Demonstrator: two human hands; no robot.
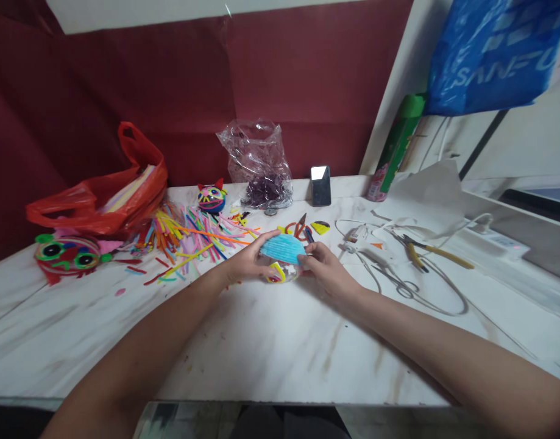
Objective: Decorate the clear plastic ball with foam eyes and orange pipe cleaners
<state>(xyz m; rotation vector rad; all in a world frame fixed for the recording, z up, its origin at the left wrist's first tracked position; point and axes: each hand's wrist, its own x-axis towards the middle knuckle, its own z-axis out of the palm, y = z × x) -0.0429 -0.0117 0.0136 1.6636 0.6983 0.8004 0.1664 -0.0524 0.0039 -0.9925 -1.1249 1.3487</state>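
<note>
My two hands meet over the middle of the white table (270, 341) and hold a small dome-shaped craft piece (283, 250) between them. Its top is covered in blue strips and a yellow loop shows at its lower edge. My left hand (250, 261) cups its left side with fingers curled over the top. At the right side, my right hand (323, 268) pinches the edge. The piece sits just above the tabletop.
A pile of coloured strips (192, 235) lies to the left, with a red plastic bag (106, 195), a round painted face (67, 255) and a small cat-faced ball (211, 198). Behind are a clear bag (261, 164) and phone (320, 185). Glue gun (359, 236), pliers (432, 251) and scissors (401, 283) lie right.
</note>
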